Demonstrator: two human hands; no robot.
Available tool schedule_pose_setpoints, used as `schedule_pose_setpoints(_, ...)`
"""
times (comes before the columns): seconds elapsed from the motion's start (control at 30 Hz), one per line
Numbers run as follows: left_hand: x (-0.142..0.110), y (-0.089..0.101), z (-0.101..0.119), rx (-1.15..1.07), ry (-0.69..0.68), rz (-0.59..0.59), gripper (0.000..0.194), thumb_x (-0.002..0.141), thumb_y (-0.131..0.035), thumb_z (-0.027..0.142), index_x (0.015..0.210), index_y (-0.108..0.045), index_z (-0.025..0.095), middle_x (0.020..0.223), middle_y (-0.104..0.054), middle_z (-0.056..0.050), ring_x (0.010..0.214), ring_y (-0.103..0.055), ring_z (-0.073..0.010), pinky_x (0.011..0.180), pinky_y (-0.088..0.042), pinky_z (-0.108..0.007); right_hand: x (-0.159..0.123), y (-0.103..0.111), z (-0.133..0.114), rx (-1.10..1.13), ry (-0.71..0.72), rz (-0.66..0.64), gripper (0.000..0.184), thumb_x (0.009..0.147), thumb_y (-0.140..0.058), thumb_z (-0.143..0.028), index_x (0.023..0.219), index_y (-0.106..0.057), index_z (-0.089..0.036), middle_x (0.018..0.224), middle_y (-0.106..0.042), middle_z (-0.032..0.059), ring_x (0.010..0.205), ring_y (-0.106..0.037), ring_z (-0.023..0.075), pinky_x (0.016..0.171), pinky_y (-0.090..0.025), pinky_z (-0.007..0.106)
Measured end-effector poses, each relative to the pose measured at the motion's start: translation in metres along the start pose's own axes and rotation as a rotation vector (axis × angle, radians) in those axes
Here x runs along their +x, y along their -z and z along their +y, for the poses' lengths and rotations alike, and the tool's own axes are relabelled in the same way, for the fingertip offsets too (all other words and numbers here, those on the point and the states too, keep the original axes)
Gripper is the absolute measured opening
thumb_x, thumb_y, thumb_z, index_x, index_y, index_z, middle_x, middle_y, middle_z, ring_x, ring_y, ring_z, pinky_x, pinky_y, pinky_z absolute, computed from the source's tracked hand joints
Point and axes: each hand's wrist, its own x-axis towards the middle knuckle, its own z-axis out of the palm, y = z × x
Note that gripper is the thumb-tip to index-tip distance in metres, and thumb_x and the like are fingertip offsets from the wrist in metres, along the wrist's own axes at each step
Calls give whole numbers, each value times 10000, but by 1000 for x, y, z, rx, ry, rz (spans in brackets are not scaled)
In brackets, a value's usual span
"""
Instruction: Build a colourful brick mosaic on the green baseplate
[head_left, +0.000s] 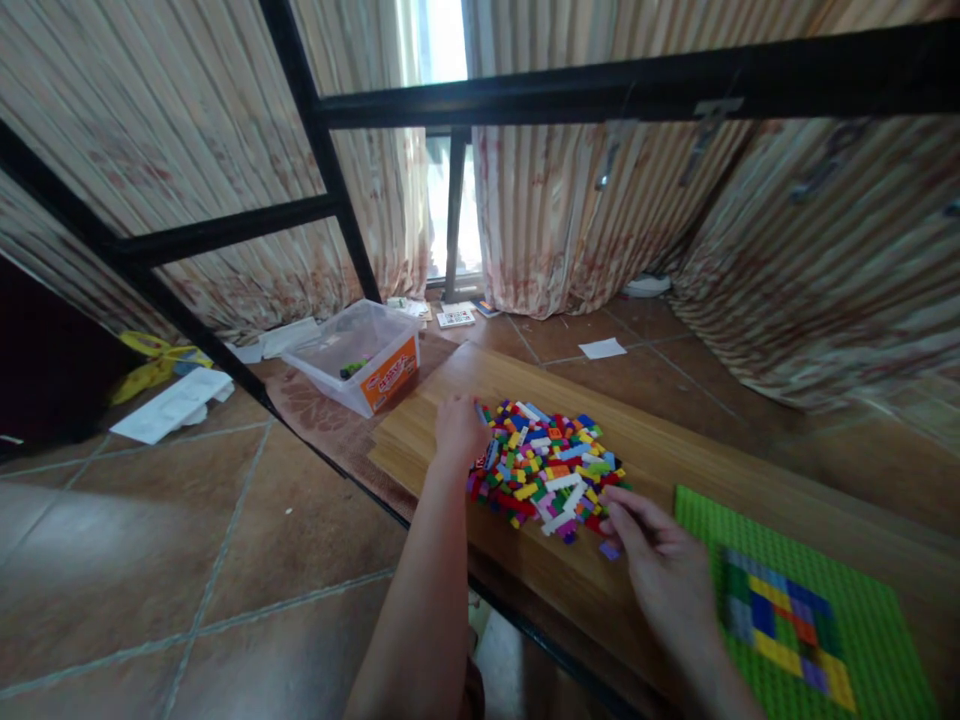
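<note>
A heap of small coloured toy bricks (551, 465) lies on a wooden board. At the heap's left edge is my left hand (459, 428), back upward, its fingers bent down and mostly hidden. My right hand (664, 550) is at the heap's right edge, thumb and forefinger pinched together against the bricks. Whatever lies between those fingertips, if anything, is too small to make out. To the right, a green baseplate (862, 590) carries a blurred square pattern of bricks (787, 625) in blue, yellow, green, grey, purple and orange.
Beyond my left hand stands a clear plastic box (341, 345) with an orange label and a few green and dark pieces inside. The wooden board (487, 375) rests within a black metal frame (330, 200). Papers (602, 348) lie on the tiled floor by the curtains (570, 220).
</note>
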Motion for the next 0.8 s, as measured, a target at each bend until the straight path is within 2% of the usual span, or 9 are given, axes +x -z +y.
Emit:
schedule_pose_setpoints(0.13,-13,18,4,-123,-36,10,447,762,-604,106,1208,-633,127,1190,-631,-156,1096,-596,-273,960,-470,-364,-2,0,-1,47,13,8,432,765,-665,-540,1002,-740,-186,847,-755,81,668,-677,186,547,-546,286)
schedule_pose_setpoints(0.23,-40,27,21,-388,-206,4,466,756,-605,96,1217,-611,169,1188,-625,-100,995,-625,-206,910,-499,-324,-3,-1,-6,96,25,40,432,767,-671,-540,1008,-737,-189,917,-754,92,669,-663,175,551,-536,281)
schedule_pose_setpoints(0.33,-72,21,45,-571,-440,-101,448,730,-619,80,1167,-622,180,1155,-620,-76,971,-618,-187,887,-514,-308,-3,-2,-12,180,16,42,458,763,-676,-553,1025,-729,-182,820,-735,71,611,-619,156,516,-506,266)
schedule_pose_setpoints(0.47,-100,5,73,-637,-624,-257,450,736,-576,55,1166,-622,180,1161,-602,-81,984,-606,-188,894,-515,-317,-1,-1,-14,312,-20,21,441,740,-707,-543,1006,-731,-193,746,-698,25,561,-551,125,484,-445,241)
schedule_pose_setpoints(0.57,-104,-5,83,-670,-652,-342,504,715,-558,51,1200,-608,178,1153,-600,-83,942,-611,-179,871,-524,-310,3,5,-9,318,-33,50,372,723,-741,-501,932,-748,-194,727,-690,11,545,-507,102,494,-403,231)
schedule_pose_setpoints(0.67,-104,-9,87,-715,-628,-418,547,696,-586,85,1237,-582,164,1121,-605,-80,844,-615,-162,806,-542,-298,6,15,-3,344,-38,27,349,740,-739,-483,948,-742,-202,739,-692,8,531,-484,97,498,-389,239)
schedule_pose_setpoints(0.8,-107,-12,91,-758,-626,-415,554,695,-586,95,1245,-582,163,1136,-612,-84,905,-617,-181,832,-540,-306,8,23,0,371,-54,-15,331,768,-729,-465,988,-735,-219,828,-713,21,545,-494,98,514,-397,249)
